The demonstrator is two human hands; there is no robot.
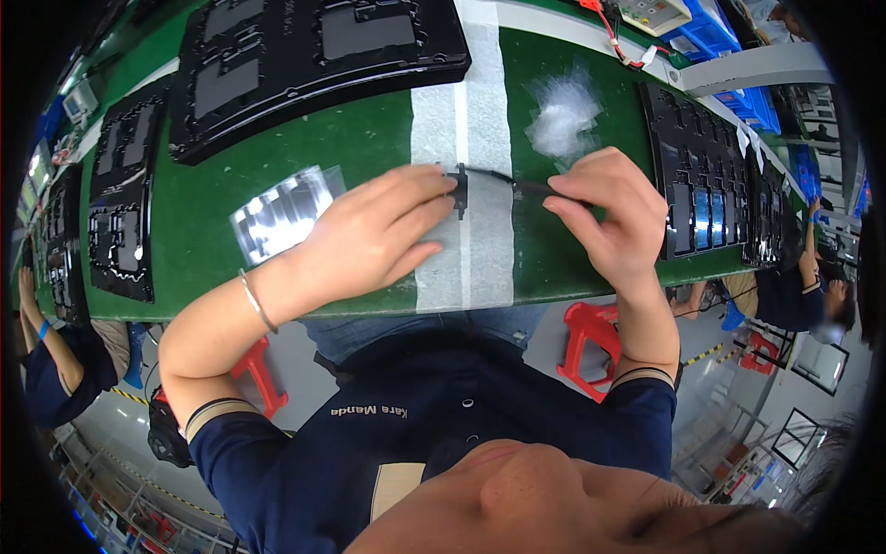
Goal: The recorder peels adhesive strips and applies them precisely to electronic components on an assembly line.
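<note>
My left hand (pixel 388 222) reaches over the pale strip on the bench, its fingertips pressed against a small flat black part (pixel 462 194). Its thumb lies apart from the fingers, lower on the strip. The fingers cover part of the black piece. In a pinch between thumb and fingers, my right hand (pixel 616 214) holds a slim dark stick-like tool (pixel 531 187). Its thin end reaches left to the top of the black part; whether they touch, I cannot tell. Clear plastic film sheets (pixel 281 217) lie beside my left wrist.
The green bench (pixel 369 129) carries a large black tray (pixel 323 78) at the back and more black trays (pixel 125 185) to the left. A pile of clear film pieces (pixel 565 115) lies beyond my right hand. Another black tray (pixel 697 217) with slots stands at right. Other people sit on both sides.
</note>
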